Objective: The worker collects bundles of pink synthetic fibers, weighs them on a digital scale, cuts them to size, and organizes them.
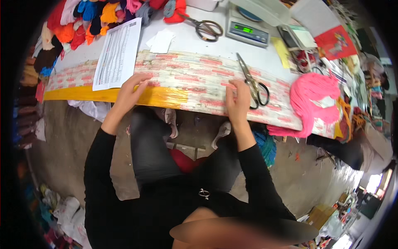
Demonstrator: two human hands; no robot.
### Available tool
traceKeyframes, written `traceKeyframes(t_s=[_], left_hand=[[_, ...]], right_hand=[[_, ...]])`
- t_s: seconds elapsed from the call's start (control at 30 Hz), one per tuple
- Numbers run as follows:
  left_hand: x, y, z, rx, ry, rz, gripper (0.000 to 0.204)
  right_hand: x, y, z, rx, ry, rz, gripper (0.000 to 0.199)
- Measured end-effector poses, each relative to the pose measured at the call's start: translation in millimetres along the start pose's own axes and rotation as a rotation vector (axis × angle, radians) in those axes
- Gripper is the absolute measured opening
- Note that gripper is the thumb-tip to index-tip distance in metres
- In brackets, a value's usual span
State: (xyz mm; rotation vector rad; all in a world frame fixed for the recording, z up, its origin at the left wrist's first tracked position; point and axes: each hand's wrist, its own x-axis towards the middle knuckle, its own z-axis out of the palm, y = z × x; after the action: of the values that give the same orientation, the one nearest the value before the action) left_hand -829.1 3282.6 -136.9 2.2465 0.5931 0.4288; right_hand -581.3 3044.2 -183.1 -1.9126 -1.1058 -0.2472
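My left hand (132, 92) rests near the table's front edge, beside the lower corner of a white printed sheet (118, 52). Its fingers are apart and hold nothing. My right hand (238, 101) lies at the same edge further right, fingers loosely extended and nothing in them. Just right of it is a pair of scissors (248, 76) with black handles, blades pointing away from me. Further right, a skein of bright pink yarn (304, 97) hangs partly over the table edge.
Colourful yarn bundles (89, 16) fill the far left. Dark-handled scissors (209, 31), small white papers (161, 41) and a digital scale (248, 33) lie toward the back. A red card (336, 43) is at the right. Another person (371, 147) is at the right side.
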Motion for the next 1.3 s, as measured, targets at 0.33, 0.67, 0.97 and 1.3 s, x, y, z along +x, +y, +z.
traceKeyframes(t_s=[0.33,0.67,0.97,1.3], left_hand=[[166.8,51.3,127.5,0.323,0.119,0.542,0.032],[237.8,17.8,167.6,0.611,0.09,0.35,0.041],[320.9,72.8,221.7,-0.744,0.023,-0.285,0.073],[230.2,72.0,228.7,-0.823,0.08,-0.162,0.081]], right_hand=[[-10.2,88.2,-74.6,-0.451,0.032,0.049,0.036],[80.1,163.5,-52.6,-0.228,0.058,0.134,0.036],[210.0,203.9,14.7,0.692,0.159,0.678,0.042],[131.1,154.8,14.7,0.788,0.31,0.736,0.06]])
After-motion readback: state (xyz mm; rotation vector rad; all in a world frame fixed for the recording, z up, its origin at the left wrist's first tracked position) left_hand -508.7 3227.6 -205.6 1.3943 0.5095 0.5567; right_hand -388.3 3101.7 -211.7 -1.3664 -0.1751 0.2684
